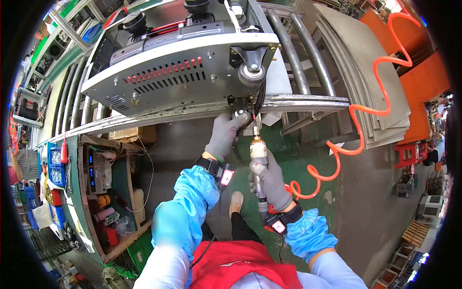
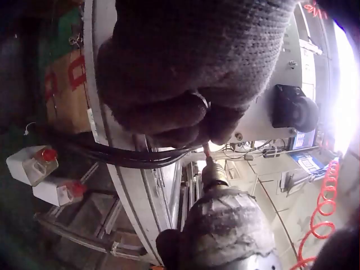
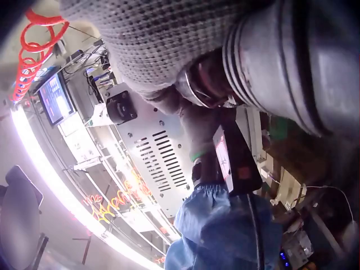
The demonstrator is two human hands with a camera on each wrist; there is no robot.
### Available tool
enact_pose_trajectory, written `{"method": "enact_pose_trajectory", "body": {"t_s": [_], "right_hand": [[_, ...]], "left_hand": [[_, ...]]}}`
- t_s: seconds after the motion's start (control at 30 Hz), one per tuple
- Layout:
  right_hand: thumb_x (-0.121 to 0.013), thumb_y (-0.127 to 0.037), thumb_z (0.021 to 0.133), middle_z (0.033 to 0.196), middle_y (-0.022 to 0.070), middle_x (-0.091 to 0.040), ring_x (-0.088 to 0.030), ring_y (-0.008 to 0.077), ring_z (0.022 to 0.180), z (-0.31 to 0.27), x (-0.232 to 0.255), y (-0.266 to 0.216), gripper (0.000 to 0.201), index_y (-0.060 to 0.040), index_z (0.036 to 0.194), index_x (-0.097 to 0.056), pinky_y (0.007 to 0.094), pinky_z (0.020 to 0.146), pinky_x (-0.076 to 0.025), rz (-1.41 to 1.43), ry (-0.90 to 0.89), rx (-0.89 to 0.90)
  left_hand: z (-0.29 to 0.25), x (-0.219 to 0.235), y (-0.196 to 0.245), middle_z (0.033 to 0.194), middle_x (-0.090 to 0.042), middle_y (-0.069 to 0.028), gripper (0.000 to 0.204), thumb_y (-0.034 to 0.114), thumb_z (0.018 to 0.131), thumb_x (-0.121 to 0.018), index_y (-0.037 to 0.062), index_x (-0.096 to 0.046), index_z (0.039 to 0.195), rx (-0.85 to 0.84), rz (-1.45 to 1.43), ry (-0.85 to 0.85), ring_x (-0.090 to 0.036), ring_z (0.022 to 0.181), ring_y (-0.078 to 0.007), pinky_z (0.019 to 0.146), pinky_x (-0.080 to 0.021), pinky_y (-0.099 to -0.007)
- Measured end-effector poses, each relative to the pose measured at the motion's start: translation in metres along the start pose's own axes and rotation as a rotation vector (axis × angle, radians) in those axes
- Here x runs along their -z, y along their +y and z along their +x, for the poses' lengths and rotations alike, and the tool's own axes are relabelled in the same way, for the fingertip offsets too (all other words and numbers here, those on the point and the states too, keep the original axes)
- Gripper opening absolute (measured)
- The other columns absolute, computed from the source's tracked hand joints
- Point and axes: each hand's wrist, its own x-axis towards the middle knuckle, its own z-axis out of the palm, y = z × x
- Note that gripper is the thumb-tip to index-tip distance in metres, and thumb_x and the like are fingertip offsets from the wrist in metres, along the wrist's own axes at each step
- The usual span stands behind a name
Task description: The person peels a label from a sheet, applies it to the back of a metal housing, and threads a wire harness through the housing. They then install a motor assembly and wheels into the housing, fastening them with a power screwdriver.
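Note:
A grey metal machine housing point(image 1: 168, 79) with slotted vents and a caster point(image 1: 251, 71) at its near corner lies on the roller conveyor. My gloved left hand point(image 1: 225, 135) grips a small dark part with a metal rim point(image 1: 239, 113) at the conveyor edge, just below the caster. In the left wrist view its curled fingers point(image 2: 169, 112) cover most of that part, and black cables point(image 2: 124, 158) pass beneath them. My gloved right hand point(image 1: 273, 180) holds a pneumatic screwdriver point(image 1: 259, 150) round its body. The driver's tip point(image 2: 208, 154) points up, right at the left fingertips.
An orange coiled air hose point(image 1: 357, 123) hangs at the right. Stacked flat panels point(image 1: 370, 82) stand beyond the conveyor rollers point(image 1: 313, 55). On the left, an open cabinet point(image 1: 108, 253) holds tools and parts, with blue bins point(image 1: 57, 173) beside it. A cardboard box point(image 2: 64, 95) sits below the rail.

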Motion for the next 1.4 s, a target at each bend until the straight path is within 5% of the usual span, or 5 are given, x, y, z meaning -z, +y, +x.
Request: {"method": "enact_pose_trajectory", "body": {"t_s": [0.43,0.47,0.6,0.7,1.4], "right_hand": [[-0.064,-0.018,0.091,0.082,0.0027,-0.058,-0.057,0.0104,0.059,0.024,0.008,-0.017,0.048,-0.0065,0.135,-0.048,0.0269,0.049,-0.049,-0.005,-0.018,-0.051],[-0.063,-0.018,0.091,0.082,0.0027,-0.058,-0.057,0.0104,0.059,0.022,0.008,-0.02,0.047,-0.0067,0.134,-0.048,0.0268,0.049,-0.049,0.024,-0.038,-0.088],[-0.062,-0.018,0.091,0.084,0.0032,-0.059,-0.059,0.0108,0.061,0.021,0.008,-0.022,0.046,-0.0077,0.134,-0.048,0.0268,0.049,-0.05,0.022,-0.036,-0.098],[-0.059,-0.033,0.092,0.074,0.0058,-0.059,-0.059,0.0127,0.057,0.024,0.008,-0.019,0.051,-0.008,0.134,-0.045,0.0271,0.05,-0.053,-0.092,-0.052,-0.061],[-0.06,-0.031,0.091,0.074,0.0051,-0.057,-0.058,0.0122,0.058,0.037,0.007,-0.01,0.05,-0.0079,0.133,-0.044,0.0272,0.051,-0.052,-0.089,-0.073,-0.019]], "left_hand": [[0.024,-0.013,-0.024,0.08,-0.064,-0.0006,0.046,0.02,0.087,-0.07,0.0009,-0.059,0.129,-0.102,-0.186,0.169,-0.055,0.058,-0.0059,0.047,-0.042,-0.0225],[0.024,-0.015,-0.031,0.083,-0.066,-0.0013,0.027,0.017,0.09,-0.069,0.0013,-0.064,0.112,-0.111,-0.173,0.194,-0.057,0.062,-0.0067,0.048,-0.042,-0.0222],[0.032,-0.025,-0.04,0.089,-0.069,-0.0064,0.043,0.013,0.084,-0.074,-0.003,-0.062,0.122,-0.265,-0.239,0.31,-0.059,0.063,-0.0093,0.054,-0.048,-0.026],[0.031,-0.023,-0.041,0.09,-0.069,-0.0069,0.045,0.013,0.083,-0.075,-0.0041,-0.061,0.122,-0.227,-0.238,0.29,-0.059,0.064,-0.0098,0.056,-0.049,-0.0264],[0.03,-0.015,-0.033,0.092,-0.068,-0.0038,0.049,0.017,0.086,-0.073,-0.0022,-0.059,0.128,-0.176,-0.242,0.201,-0.058,0.066,-0.0081,0.053,-0.045,-0.0233]]}}
